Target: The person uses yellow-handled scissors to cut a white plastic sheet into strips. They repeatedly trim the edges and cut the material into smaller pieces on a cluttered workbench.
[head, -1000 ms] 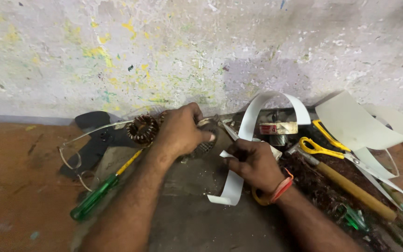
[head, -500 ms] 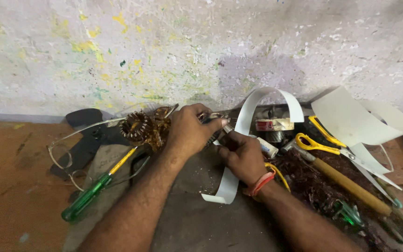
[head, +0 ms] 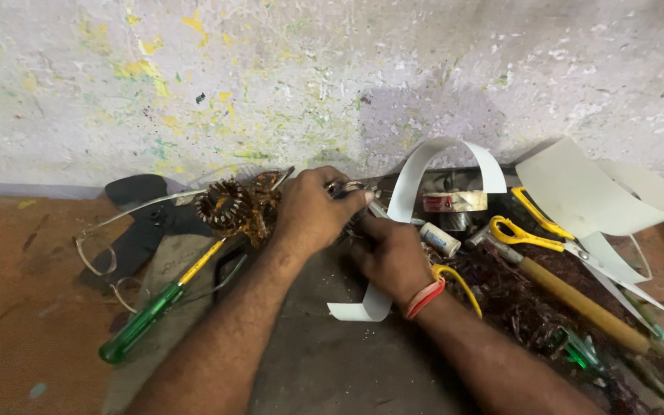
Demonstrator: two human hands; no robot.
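My left hand [head: 313, 211] is closed on a small metal part with wires beside a copper wire coil [head: 228, 206]. My right hand [head: 390, 253] is closed just below it, fingers pinching the same small part; what it grips is hidden by the fingers. A white paper strip [head: 424, 165] loops over and passes under my right hand, ending at the front. An orange band and a yellow wire sit at my right wrist [head: 428, 296].
A green-handled screwdriver [head: 151, 311] lies at the left on a grey cloth [head: 309, 361]. Yellow-handled scissors [head: 528, 227], a wooden-handled hammer [head: 570, 296], a tape roll [head: 455, 201], white paper sheets [head: 593, 192] and copper wire scraps lie at the right. A paint-spattered wall stands behind.
Both hands have come closer together over the small part near the coil. The view has shifted slightly.
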